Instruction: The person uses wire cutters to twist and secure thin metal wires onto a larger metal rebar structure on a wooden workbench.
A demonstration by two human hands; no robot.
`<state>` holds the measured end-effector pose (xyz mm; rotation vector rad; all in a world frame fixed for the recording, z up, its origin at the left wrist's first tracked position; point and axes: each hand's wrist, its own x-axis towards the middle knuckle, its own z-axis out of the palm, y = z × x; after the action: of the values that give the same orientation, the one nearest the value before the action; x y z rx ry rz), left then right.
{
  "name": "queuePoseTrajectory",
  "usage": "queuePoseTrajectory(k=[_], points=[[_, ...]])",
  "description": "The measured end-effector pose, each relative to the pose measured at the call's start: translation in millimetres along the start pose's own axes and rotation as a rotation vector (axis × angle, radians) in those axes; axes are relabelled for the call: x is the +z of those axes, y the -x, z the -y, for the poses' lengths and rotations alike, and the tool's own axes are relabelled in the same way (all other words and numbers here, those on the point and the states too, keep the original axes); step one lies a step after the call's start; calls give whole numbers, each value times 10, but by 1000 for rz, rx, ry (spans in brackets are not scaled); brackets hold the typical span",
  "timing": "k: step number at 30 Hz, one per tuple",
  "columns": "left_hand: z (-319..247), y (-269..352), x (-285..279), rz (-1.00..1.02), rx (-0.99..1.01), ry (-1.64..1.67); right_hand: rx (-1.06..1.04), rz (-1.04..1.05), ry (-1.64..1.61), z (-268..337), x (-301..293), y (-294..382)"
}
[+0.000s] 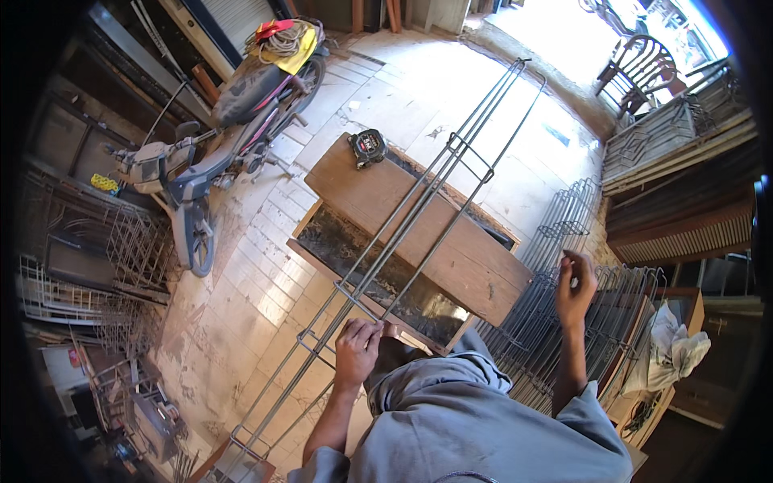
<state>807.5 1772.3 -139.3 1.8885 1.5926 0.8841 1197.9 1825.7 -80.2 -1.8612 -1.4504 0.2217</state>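
A long cage of steel reinforcing bars (423, 205) with rectangular wire stirrups (471, 158) runs diagonally in front of me. It crosses a brown wooden board (483, 271) that lies over an open wooden frame (454, 343). My left hand (357, 350) is pinched at the corner of a near stirrup, where it meets the right-hand bar. My right hand (575, 284) is raised to the right, away from the cage, with its fingers curled towards the thumb. Whether it holds a thin piece is too small to tell. A black tape measure (367, 148) sits on the board's far left end.
A motorcycle (226, 127) with rope and a yellow cloth on it stands at left. Several finished-looking bar cages (531, 314) are stacked close on my right, beside a white sack (664, 350). Metal grilles (658, 133) and a wooden chair (643, 69) are at the far right.
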Motion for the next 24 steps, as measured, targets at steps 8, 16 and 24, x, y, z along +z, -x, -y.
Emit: queuePoseTrajectory(k=[8, 16, 24], points=[[167, -339, -344, 503, 257, -83, -196, 291, -33, 84, 237, -921], [-68, -813, -472, 900, 510, -319, -421, 828, 186, -976, 873, -879], [-255, -463, -413, 611, 228, -415, -441, 860, 158, -1358, 1533, -756]])
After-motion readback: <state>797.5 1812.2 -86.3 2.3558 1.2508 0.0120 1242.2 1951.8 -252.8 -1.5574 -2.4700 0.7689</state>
